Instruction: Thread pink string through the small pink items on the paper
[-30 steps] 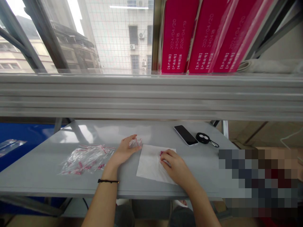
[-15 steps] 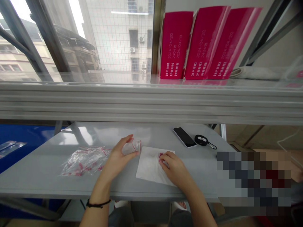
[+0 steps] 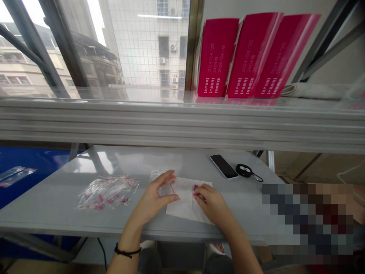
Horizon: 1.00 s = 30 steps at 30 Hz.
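My left hand (image 3: 156,196) curves round a small clear zip bag (image 3: 167,188) with a red line along its mouth, held between thumb and fingers. It is over the left edge of a white paper sheet (image 3: 182,207) on the table. On the sheet's right half, my right hand (image 3: 209,199) has its fingertips pinched together beside a few small dark pink pieces (image 3: 195,187). Whatever lies between those fingertips is hidden. To the left rests a pile of clear zip bags (image 3: 110,190), some with pink pieces inside. Clear plastic (image 3: 155,174) also shows behind my left hand.
A black phone (image 3: 224,166) and a round black case (image 3: 244,170) with a clip lie at the back right of the grey table (image 3: 51,205). A shelf edge (image 3: 171,121) crosses above it, bearing pink boxes (image 3: 219,57). A blue surface (image 3: 17,160) is at left.
My left hand has moved right with the zip bag, closer to my right hand and over the sheet's edge. My right hand stays at the pink pieces. The view has shifted slightly.
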### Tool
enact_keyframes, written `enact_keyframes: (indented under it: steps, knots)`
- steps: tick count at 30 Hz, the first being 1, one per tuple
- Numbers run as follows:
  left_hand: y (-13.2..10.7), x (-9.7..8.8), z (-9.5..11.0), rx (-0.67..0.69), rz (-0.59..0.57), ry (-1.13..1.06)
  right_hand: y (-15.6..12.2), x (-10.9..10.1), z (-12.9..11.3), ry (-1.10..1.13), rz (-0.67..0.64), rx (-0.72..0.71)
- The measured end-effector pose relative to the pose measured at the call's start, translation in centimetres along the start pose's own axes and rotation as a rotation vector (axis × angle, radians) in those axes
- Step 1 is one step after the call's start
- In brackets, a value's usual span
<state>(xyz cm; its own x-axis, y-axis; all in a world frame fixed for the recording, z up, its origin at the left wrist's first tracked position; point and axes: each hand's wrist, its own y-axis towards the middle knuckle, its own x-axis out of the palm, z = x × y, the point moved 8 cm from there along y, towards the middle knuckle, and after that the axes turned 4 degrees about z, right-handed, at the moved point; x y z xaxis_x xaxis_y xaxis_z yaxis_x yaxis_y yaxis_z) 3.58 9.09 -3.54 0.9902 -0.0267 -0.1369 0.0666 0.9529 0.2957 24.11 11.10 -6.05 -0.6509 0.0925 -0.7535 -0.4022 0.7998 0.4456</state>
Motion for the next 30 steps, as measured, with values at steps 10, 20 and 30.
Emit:
enact_keyframes:
  steps: [10, 20, 30]
  knots:
    - [-0.3, 1.0, -0.3, -0.015, -0.057, -0.142, 0.1, 0.1, 0.3, 0.045, 0.007, 0.006]
    - [-0.7, 1.8, -0.2, 0.003, -0.039, -0.084, 0.2, 0.0, 0.5, 0.056, 0.020, 0.013]
    - [-1.2, 3.5, 0.1, -0.012, -0.117, 0.017, 0.7, -5.9, -3.7, 0.367, 0.141, 0.049]
